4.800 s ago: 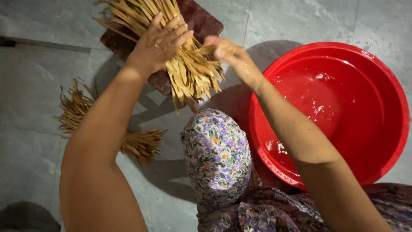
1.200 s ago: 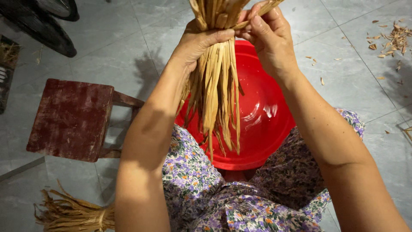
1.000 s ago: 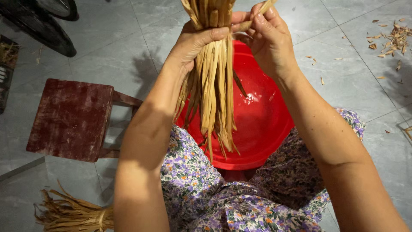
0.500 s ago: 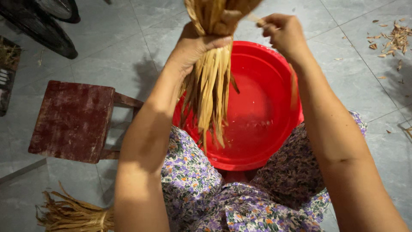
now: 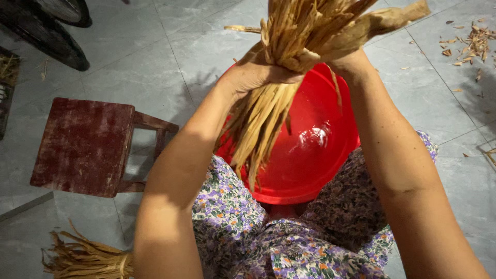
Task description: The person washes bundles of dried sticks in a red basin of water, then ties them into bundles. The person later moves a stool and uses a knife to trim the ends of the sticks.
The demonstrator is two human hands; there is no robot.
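The grey tiled floor (image 5: 206, 46) fills the view, its joints running slantwise, and the person sits over it with knees apart in a flowered dress (image 5: 289, 248). Both bare forearms rise from the bottom edge toward twelve o'clock, elbows bent, and meet over the middle. Between the knees stands a red basin (image 5: 315, 165), round and wet inside, with a glint of water at its bottom. At nine o'clock from the basin stands a low dark red wooden stool (image 5: 82, 144), its seat worn, one leg showing on the basin side. Above the basin hangs a bundle of straw-coloured strips (image 5: 263, 119), upright, its loose ends trailing down over the near rim at the seven o'clock side, its top spreading out of view at twelve o'clock. The left hand (image 5: 258, 72) is wrapped tight around the bundle's neck, knuckles toward the camera. The right hand (image 5: 351, 57) is mostly hidden behind the bundle's top, so whether it grips cannot be told. At eight o'clock, on the floor, lies a second tied bunch (image 5: 88, 258). Dark wheels (image 5: 57, 31) sit at ten o'clock; small scraps (image 5: 473, 44) are scattered at two o'clock.
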